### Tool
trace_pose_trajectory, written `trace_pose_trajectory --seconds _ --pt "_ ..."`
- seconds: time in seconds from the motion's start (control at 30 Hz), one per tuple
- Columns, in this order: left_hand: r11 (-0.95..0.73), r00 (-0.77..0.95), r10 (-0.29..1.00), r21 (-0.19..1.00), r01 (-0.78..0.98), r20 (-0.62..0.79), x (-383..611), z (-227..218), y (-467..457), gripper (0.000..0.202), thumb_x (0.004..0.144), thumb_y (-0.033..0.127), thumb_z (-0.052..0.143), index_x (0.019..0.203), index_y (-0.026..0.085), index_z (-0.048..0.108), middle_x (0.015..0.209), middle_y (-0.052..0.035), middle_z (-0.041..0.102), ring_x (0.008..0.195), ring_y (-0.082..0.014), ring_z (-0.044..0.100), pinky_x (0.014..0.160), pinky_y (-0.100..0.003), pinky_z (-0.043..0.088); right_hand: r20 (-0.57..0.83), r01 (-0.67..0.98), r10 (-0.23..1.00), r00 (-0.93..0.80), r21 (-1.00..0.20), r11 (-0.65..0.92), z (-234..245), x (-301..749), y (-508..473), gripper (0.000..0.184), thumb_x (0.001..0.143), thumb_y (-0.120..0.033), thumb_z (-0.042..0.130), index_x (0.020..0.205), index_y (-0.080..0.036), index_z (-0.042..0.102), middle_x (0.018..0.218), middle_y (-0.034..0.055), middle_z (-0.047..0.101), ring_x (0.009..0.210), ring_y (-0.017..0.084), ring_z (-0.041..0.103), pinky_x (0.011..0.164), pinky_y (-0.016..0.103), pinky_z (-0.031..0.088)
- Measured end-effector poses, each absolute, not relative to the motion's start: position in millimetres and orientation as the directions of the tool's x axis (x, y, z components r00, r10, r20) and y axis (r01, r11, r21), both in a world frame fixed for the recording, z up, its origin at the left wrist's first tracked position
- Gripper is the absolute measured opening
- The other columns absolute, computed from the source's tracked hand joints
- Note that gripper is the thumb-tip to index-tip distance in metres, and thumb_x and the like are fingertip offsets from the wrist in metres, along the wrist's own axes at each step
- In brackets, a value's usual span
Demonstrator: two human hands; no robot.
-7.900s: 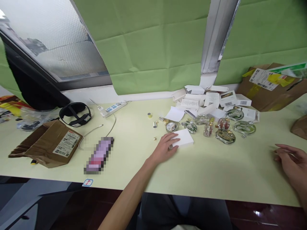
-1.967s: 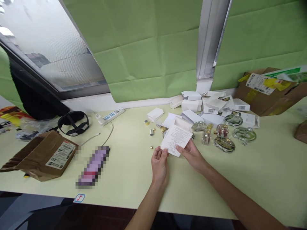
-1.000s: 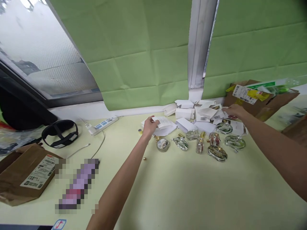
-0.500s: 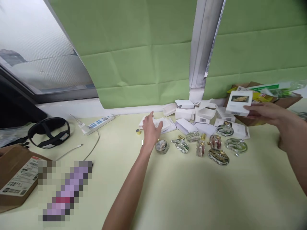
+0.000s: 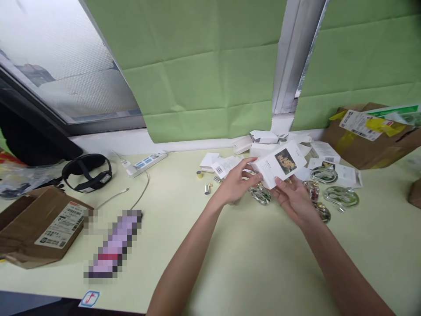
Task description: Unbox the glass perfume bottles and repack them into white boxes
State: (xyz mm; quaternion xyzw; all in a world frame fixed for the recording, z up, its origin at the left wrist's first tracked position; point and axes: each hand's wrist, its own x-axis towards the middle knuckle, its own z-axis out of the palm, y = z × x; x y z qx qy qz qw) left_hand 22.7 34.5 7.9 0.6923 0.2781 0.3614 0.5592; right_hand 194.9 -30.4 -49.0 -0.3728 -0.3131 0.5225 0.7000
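Observation:
A small white box with a flower picture (image 5: 279, 164) is held above the pale table (image 5: 256, 263) between both my hands. My left hand (image 5: 235, 184) grips its left end with thumb and fingers. My right hand (image 5: 294, 199) supports it from below and the right. Under and beside the hands lie several small glass bottles (image 5: 340, 195). More white boxes (image 5: 324, 151) and folded leaflets (image 5: 225, 166) are piled just behind, against the green paper-covered wall.
A brown cardboard parcel (image 5: 368, 136) stands at the back right, another (image 5: 42, 221) lies at the left. A black headband device (image 5: 87, 169), a white power strip (image 5: 146, 161) with cable, small gold caps (image 5: 207, 188) and a blurred-out object (image 5: 113, 245) lie on the left half.
My right hand has brought the flower-picture box from the far right pile to the middle. My left hand let go of the leaflet and came over to take the box's left end.

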Motion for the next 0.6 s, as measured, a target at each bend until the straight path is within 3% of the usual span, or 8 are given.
trace_pose_trajectory --seconds 0.2,0.33,0.43,0.6 --pt "-0.325 0.548 0.799 0.945 0.045 0.249 26.5 6.8 31.0 0.048 0.084 0.034 0.068 0.131 0.027 0.056 0.116 -0.0095 0.061 0.085 -0.0170 0.063 0.068 -0.027 0.054 0.042 -0.530 0.963 0.265 -0.828 0.182 -51.1 188.5 -36.1 0.046 0.081 -0.029 0.077 0.123 -0.036 0.060 0.133 -0.0012 0.066 0.123 0.021 0.061 0.105 0.045 0.052" --pt "-0.378 0.505 0.812 0.923 0.074 0.292 31.1 5.5 25.4 0.048 0.086 0.038 0.065 0.131 0.025 0.056 0.109 -0.0092 0.064 0.089 -0.0189 0.063 0.065 -0.026 0.053 0.046 -0.547 0.970 0.240 -0.819 0.174 -48.5 184.9 -38.4 0.044 0.084 -0.029 0.075 0.124 -0.036 0.060 0.136 -0.0015 0.063 0.126 0.021 0.059 0.105 0.044 0.052" --pt "-0.370 0.475 0.826 0.928 0.051 0.303 32.2 5.3 23.8 0.047 0.085 0.038 0.068 0.129 0.023 0.060 0.101 -0.0088 0.067 0.087 -0.0204 0.064 0.069 -0.029 0.053 0.039 -0.515 0.964 0.263 -0.839 0.175 -50.1 186.9 -38.1 0.046 0.081 -0.030 0.077 0.124 -0.036 0.059 0.134 -0.0012 0.065 0.125 0.022 0.060 0.104 0.044 0.053" --pt "-0.379 0.592 0.757 0.924 0.051 0.277 21.7 12.1 29.3 0.052 0.084 0.025 0.064 0.136 0.026 0.057 0.113 -0.0082 0.069 0.095 -0.0228 0.065 0.079 -0.034 0.054 0.065 -0.484 0.958 0.280 -0.852 0.199 -55.4 192.9 -35.8 0.046 0.079 -0.031 0.078 0.121 -0.036 0.060 0.130 -0.0012 0.067 0.124 0.022 0.060 0.102 0.044 0.055"
